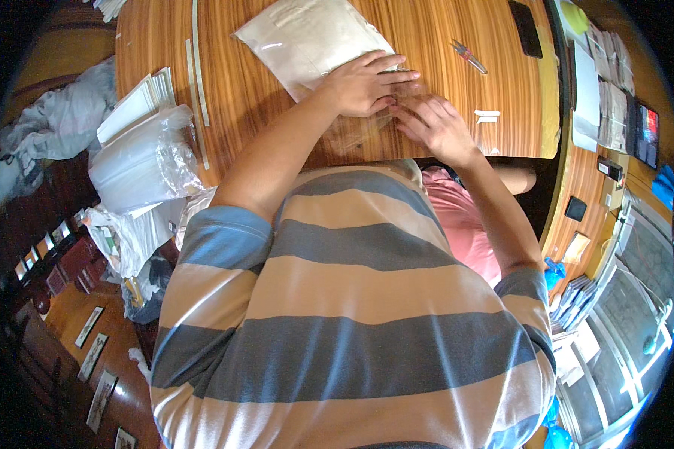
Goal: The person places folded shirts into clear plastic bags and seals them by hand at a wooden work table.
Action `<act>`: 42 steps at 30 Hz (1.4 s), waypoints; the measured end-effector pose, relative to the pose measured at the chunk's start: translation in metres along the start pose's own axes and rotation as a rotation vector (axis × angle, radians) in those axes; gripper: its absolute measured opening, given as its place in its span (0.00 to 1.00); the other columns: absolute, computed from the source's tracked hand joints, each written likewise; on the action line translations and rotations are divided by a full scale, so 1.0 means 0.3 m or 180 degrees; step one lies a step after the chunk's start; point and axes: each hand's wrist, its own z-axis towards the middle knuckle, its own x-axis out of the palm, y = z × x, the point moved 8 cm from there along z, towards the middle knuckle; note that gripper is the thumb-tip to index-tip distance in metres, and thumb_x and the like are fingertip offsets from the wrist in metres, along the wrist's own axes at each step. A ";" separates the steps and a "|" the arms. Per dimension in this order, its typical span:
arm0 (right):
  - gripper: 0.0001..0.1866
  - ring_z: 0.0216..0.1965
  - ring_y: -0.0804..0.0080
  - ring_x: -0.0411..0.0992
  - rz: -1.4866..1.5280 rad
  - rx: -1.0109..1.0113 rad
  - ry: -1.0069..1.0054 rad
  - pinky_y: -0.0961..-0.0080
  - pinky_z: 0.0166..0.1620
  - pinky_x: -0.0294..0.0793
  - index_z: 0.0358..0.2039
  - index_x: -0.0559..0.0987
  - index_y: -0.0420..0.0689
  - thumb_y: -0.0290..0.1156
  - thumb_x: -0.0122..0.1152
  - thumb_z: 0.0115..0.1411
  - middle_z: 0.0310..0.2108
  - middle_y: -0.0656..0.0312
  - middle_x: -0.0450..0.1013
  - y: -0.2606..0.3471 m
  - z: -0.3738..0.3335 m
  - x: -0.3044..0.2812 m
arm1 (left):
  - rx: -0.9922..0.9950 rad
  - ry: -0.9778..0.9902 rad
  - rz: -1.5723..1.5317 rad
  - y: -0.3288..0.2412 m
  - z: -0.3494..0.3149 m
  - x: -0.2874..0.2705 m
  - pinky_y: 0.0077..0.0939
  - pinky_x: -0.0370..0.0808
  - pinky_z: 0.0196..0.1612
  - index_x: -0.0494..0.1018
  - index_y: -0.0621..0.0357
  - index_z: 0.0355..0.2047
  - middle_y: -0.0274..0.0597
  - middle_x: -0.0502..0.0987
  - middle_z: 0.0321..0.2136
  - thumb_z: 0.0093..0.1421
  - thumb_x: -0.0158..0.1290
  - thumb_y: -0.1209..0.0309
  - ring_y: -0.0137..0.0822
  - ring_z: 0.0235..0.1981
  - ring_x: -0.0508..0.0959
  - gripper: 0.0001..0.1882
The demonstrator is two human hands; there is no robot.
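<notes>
A clear plastic bag [273, 51] with a flat cream-coloured item inside lies on the wood-grain table. My left hand [361, 84] rests palm down over its near right corner, fingers stretched out to the right. Close beside it, my right hand [436, 129] has its fingers bent and pinched together at the loose clear plastic of the bag's near end. The fingertips of both hands nearly meet there. Exactly how the plastic runs between the right fingers is hard to make out.
Small snips [469, 57] with reddish grips lie right of the bag. Beyond them is a black phone [526, 28]; nearer me lies a small white strip [487, 117]. Stacked clear plastic bags [146, 161] stand off the table's left edge. A cluttered side surface [565, 198] runs along the right.
</notes>
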 end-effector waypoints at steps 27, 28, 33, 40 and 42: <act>0.15 0.49 0.61 0.74 0.0286 0.0054 -0.0037 0.63 0.58 0.73 0.45 0.80 0.46 0.37 0.61 0.59 0.47 0.63 0.74 0.109 -0.030 0.004 | -0.0011 -0.0050 0.0007 -0.002 -0.001 0.003 0.46 0.49 0.80 0.58 0.35 0.76 0.21 0.57 0.77 0.74 0.46 0.56 0.35 0.78 0.52 0.31; 0.16 0.51 0.60 0.74 0.0422 0.0270 -0.0158 0.63 0.58 0.73 0.46 0.81 0.46 0.37 0.64 0.59 0.47 0.62 0.75 0.102 -0.009 -0.010 | -0.0012 -0.0043 0.0031 -0.002 0.002 0.004 0.46 0.49 0.80 0.58 0.35 0.76 0.22 0.57 0.77 0.74 0.47 0.56 0.36 0.78 0.53 0.32; 0.16 0.54 0.59 0.74 0.0774 0.0464 0.0289 0.61 0.57 0.73 0.45 0.82 0.46 0.38 0.71 0.60 0.45 0.60 0.77 0.138 0.064 0.129 | 0.0040 -0.0064 -0.0031 0.006 0.003 0.017 0.47 0.50 0.79 0.59 0.37 0.76 0.24 0.57 0.77 0.71 0.50 0.58 0.39 0.79 0.52 0.34; 0.11 0.47 0.62 0.72 0.0428 0.0292 0.0307 0.65 0.54 0.73 0.38 0.81 0.47 0.35 0.61 0.56 0.39 0.60 0.74 0.207 0.020 0.146 | 0.0071 -0.0068 0.0172 -0.008 0.000 0.007 0.47 0.50 0.79 0.57 0.33 0.77 0.20 0.57 0.77 0.74 0.46 0.53 0.35 0.78 0.53 0.32; 0.13 0.50 0.61 0.73 0.0365 0.0220 0.0273 0.65 0.56 0.72 0.42 0.82 0.46 0.35 0.61 0.57 0.42 0.59 0.74 0.227 -0.007 0.130 | 0.0026 -0.0005 0.0200 -0.004 0.001 0.008 0.47 0.50 0.80 0.57 0.33 0.77 0.20 0.57 0.77 0.75 0.46 0.52 0.35 0.78 0.53 0.32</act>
